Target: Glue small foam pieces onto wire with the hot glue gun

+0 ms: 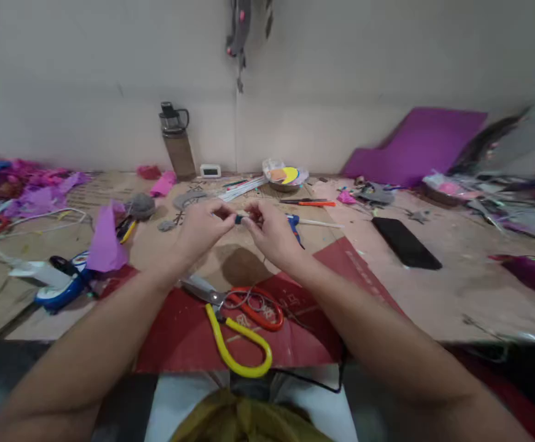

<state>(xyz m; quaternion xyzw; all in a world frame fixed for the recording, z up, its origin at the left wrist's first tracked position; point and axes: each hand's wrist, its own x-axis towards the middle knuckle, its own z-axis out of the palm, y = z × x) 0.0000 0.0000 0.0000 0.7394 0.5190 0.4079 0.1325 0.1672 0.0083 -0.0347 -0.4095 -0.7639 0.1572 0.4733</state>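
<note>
Fingers [225, 224] of left hand [202, 228], right hand [271, 234] pinch small dark piece [238, 219]

Looks to me like a craft workshop, a small one: the worktable [442, 310] against this plain wall [111, 61] is littered with pink and purple scraps [42, 199], big scissors [215, 298], what seems a blue glue gun [295, 221] with its white stick [323, 223], and a purple sheet [426, 144] standing behind.

The left hand [205, 230] and right hand [271, 232] hold a small dark piece [238, 219].
</note>
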